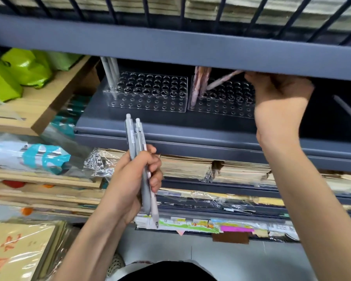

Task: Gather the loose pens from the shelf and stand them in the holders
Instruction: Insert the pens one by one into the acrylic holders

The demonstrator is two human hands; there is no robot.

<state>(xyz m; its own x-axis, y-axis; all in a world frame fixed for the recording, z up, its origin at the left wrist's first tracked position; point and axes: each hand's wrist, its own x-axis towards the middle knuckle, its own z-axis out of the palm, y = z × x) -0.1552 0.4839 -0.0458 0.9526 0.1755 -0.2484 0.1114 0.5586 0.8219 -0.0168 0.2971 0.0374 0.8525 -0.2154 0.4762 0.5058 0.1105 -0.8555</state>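
Pink pen (223, 81), upper right, pinched tilted in your right hand (280, 102): may jam in holder (221, 111). Left hand (134, 179) grips grey pens (133, 136).

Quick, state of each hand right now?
Left hand: grips a bundle of pens.
Right hand: pinches a pink pen tilted over the right holder.

Bunched grey pens (134, 139) near-upright; pink pen (221, 81) slants into right clear holder (221, 111).

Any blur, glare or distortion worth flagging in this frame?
Head view: the right hand and its pink pen are motion-blurred; the left hand's grey pens are sharp; glare streaks the plastic wrap at lower left; the shelf recess right of the clear holder falls into deep shadow.
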